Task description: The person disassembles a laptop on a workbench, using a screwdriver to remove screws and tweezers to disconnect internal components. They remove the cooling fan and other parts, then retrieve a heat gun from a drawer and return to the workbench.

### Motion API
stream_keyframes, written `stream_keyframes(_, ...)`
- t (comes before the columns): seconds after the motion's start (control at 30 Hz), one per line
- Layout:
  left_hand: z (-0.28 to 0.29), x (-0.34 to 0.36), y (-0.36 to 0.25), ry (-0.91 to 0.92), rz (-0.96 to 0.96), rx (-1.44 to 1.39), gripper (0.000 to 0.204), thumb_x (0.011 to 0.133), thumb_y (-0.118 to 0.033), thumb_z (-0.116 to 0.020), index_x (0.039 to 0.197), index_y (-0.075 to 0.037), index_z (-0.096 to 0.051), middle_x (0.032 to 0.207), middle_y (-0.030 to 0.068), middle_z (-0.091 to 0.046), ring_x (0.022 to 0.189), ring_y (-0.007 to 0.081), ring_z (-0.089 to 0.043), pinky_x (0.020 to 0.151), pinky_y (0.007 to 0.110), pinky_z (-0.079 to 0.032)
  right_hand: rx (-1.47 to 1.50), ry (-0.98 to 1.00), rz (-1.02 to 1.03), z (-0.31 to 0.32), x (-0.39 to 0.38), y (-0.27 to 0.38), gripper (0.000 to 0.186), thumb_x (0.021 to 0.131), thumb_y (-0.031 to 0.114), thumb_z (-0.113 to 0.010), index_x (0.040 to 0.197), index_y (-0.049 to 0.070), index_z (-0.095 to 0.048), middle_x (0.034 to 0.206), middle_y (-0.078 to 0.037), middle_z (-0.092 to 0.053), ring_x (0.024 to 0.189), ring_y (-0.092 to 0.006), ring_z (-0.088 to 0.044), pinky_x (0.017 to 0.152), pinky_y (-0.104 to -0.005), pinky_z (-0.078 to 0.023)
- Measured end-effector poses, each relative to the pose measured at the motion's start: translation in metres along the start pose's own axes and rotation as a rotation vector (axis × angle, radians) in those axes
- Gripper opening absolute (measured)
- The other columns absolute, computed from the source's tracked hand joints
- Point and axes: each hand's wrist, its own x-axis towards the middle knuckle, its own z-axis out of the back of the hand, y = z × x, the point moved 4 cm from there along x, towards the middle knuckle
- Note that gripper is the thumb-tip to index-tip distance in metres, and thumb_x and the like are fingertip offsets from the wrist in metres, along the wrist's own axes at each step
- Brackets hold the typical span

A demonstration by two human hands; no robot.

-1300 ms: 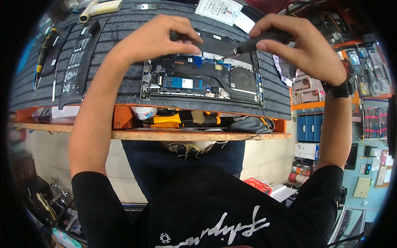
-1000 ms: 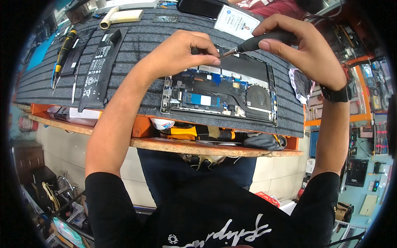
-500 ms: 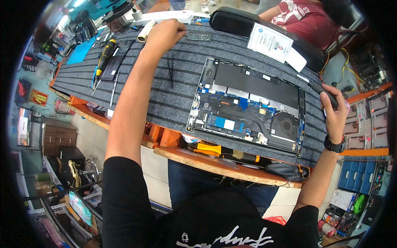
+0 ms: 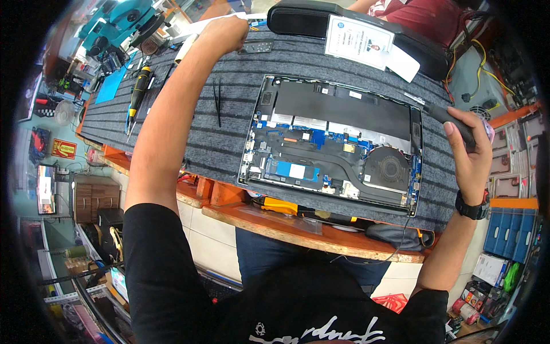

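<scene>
An opened laptop (image 4: 298, 148) lies in front of me with its inside bare: a long black battery (image 4: 338, 109), blue circuit boards and a round fan (image 4: 389, 168). My left hand (image 4: 229, 35) is stretched to the far side of the mat, fingers bent together beside a small grey tray (image 4: 258, 46) dotted with tiny bits. What those fingers pinch, if anything, is hidden. To the right of the laptop, my right hand (image 4: 472, 143) is wrapped round the dark handle of a screwdriver (image 4: 450, 118); its shaft points away to the upper left, off the laptop.
Black tweezers (image 4: 217, 102) lie left of the laptop on the striped mat (image 4: 195, 137). A yellow-and-black screwdriver (image 4: 138, 92) lies beyond my left forearm. At the back are a long black speaker (image 4: 303, 20) and a white card (image 4: 358, 43). Below the edge, a shelf (image 4: 286, 229) holds tools.
The view has shifted, so the laptop sits further left in it. My left hand stays by the tray. My right hand keeps hold of the screwdriver, its shaft still off the laptop.
</scene>
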Motion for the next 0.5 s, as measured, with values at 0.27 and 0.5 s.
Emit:
stream_keyframes(0.27,0.045,-0.031,0.029,-0.267,0.079,-0.169,0.022,0.091,-0.022,-0.074,0.106,-0.006,-0.078,0.1,0.0172,-0.076,0.089,0.0348,-0.074,0.081,0.044,-0.056,0.129,-0.1,-0.044,0.002,-0.006,-0.007,0.028,0.095,0.007,-0.075,0.121,0.002,-0.067,0.111,-0.005,-0.068,0.1,-0.0114,-0.061,0.089,-0.0247,-0.048)
stream_keyframes(0.5,0.026,-0.095,-0.051,-0.585,0.035,-0.814,0.024,0.098,-0.025,-0.074,0.109,-0.004,-0.076,0.094,0.0016,-0.073,0.085,0.0111,-0.065,0.076,0.027,-0.049,0.451,0.009,-0.196,-0.005,-0.004,-0.009,0.031,0.092,0.0,-0.076,0.12,-0.001,-0.063,0.117,-0.006,-0.066,0.105,-0.0123,-0.066,0.089,-0.0254,-0.056)
